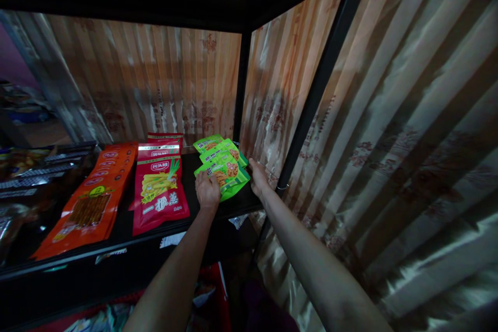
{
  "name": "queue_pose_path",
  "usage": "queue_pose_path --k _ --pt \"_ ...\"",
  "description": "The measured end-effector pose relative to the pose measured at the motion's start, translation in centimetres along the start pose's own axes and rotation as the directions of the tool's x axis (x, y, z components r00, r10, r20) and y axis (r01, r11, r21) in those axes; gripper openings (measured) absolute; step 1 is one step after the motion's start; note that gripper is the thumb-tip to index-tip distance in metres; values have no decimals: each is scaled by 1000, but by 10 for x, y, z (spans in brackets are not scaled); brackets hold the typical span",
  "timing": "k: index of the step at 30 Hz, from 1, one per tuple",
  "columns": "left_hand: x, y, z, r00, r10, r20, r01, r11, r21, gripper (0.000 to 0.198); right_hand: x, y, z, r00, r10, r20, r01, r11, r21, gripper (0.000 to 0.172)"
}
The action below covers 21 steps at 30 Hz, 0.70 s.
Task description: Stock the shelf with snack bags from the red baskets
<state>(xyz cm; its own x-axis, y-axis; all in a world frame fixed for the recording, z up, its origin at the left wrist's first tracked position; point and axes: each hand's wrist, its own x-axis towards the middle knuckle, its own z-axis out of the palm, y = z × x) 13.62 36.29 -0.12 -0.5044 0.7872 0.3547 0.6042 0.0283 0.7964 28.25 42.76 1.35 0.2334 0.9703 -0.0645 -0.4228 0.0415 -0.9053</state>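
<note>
Several bright green snack bags (pixel 226 170) lie overlapped in a row near the shelf's right back corner, with pictures of brown food on their fronts. My left hand (pixel 207 190) is at the left edge of the front green bag, its fingers bent and closed on that edge. On the other side, my right hand (pixel 258 177) rests beside the bags' right edges. Its fingers stretch forward and look apart from any grip; the fingertips are partly hidden. Red snack bags (pixel 161 192) overlap in a row just left of my left hand.
Orange snack bags (pixel 89 199) and dark shiny packets (pixel 42 176) fill the shelf (pixel 190 179) further left. A black post (pixel 311 98) stands right of my right hand, before a patterned curtain (pixel 389 155). Below is a red crate (pixel 221 290) with packets.
</note>
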Motion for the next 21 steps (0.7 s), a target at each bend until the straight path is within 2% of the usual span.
queue_pose_path --k 4,10,13,16,18,21 --pt "-1 1 -1 1000 15 -5 -14 1000 26 42 -1 2 2 999 17 36 -16 999 -30 13" --pt "0 0 -3 1000 -13 -9 13 999 -42 41 -2 -2 6 997 36 72 -32 998 -56 12" --pt "1 2 -4 1000 -10 6 10 999 -34 41 3 -9 9 987 122 105 -122 992 -8 16" --pt "0 4 -7 1000 -6 24 6 1000 -6 45 9 -18 11 969 223 104 -226 974 21 30" --pt "0 4 -8 999 -8 36 8 1000 2 47 13 -22 12 961 242 136 -247 969 23 34" --pt "1 4 -8 1000 -16 24 16 1000 -3 44 19 -24 14 949 226 220 -234 972 9 31"
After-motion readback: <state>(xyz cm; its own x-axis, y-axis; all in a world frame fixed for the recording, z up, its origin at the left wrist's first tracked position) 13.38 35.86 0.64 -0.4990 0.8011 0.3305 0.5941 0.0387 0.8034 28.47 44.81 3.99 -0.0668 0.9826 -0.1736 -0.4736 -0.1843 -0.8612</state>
